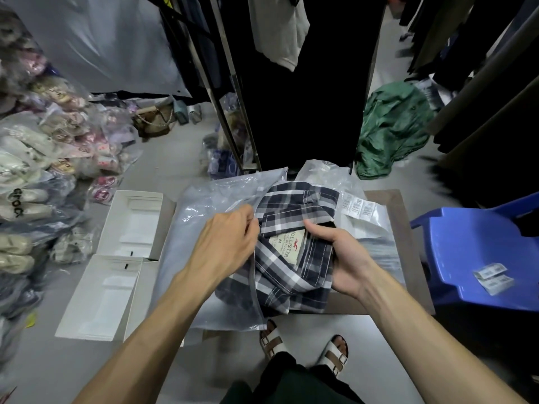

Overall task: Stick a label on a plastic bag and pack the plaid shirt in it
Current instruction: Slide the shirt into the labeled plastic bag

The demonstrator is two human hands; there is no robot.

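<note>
Plaid shirt (294,228), folded in navy, grey and white checks, lies at the centre of the view on a low brown board (399,205), its collar tag (287,246) facing up. Its lower left part sits inside the mouth of a clear plastic bag (204,217), which spreads from the shirt toward nine o'clock. The left hand (227,237) comes in from seven o'clock, and its fingers are pinched shut on the bag's open edge right beside the shirt. The right hand (341,252) comes in from five o'clock, curled closed around the shirt's right side with the thumb pressing on top near the collar tag. A strip of barcode labels (358,207) rests on another clear bag (376,228) at two o'clock from the shirt; whether any label is stuck on the bag being filled cannot be told. An open white box (116,263) lies on the floor at eight o'clock. A blue plastic chair (478,252) at three o'clock carries two loose labels (493,278). Bagged shoes (43,158) pile up at ten o'clock, and a green garment (393,126) lies crumpled at one o'clock. Sandalled feet (303,348) show at six o'clock.
</note>
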